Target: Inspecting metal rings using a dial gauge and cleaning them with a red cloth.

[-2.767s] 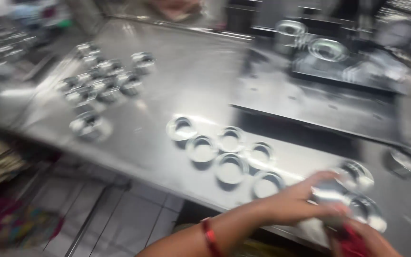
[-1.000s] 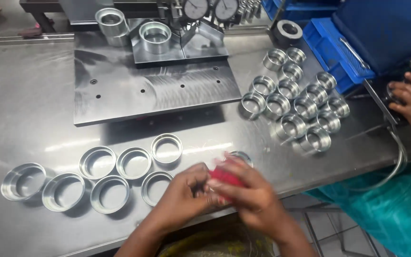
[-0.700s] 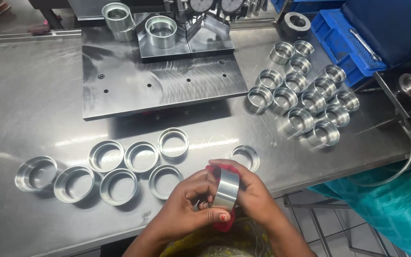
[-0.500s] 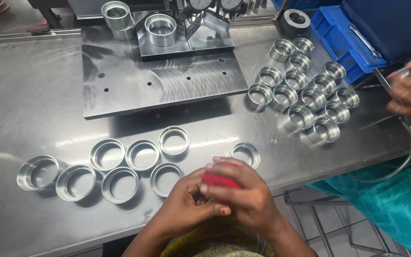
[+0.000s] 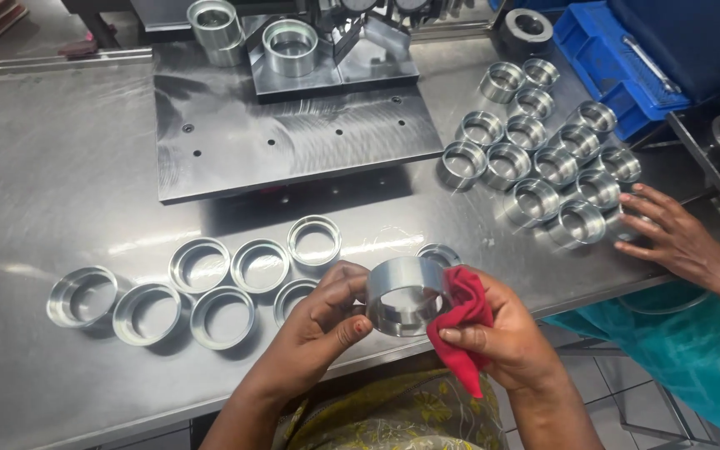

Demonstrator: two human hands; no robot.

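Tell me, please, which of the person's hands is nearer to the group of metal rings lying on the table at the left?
The left. The left hand reaches over the edge of the ring group while gripping the held ring; the right hand, holding the red cloth, sits beyond that ring.

Bare forearms, no sleeves; red-painted nails on the fingers (image 5: 358, 327); yellow-green floral garment (image 5: 393, 417).

Bright, even overhead light; sharp throughout.
Streaky glare across the steel table (image 5: 60, 167) and white highlights on ring (image 5: 406, 296) rims. Dark, soft-edged shadow under the raised plate (image 5: 293, 137), faint ones beneath the rings on the table. Crisp focus on hands and cloth (image 5: 460, 321). Slight wide-angle bending toward the corners; no motion blur.
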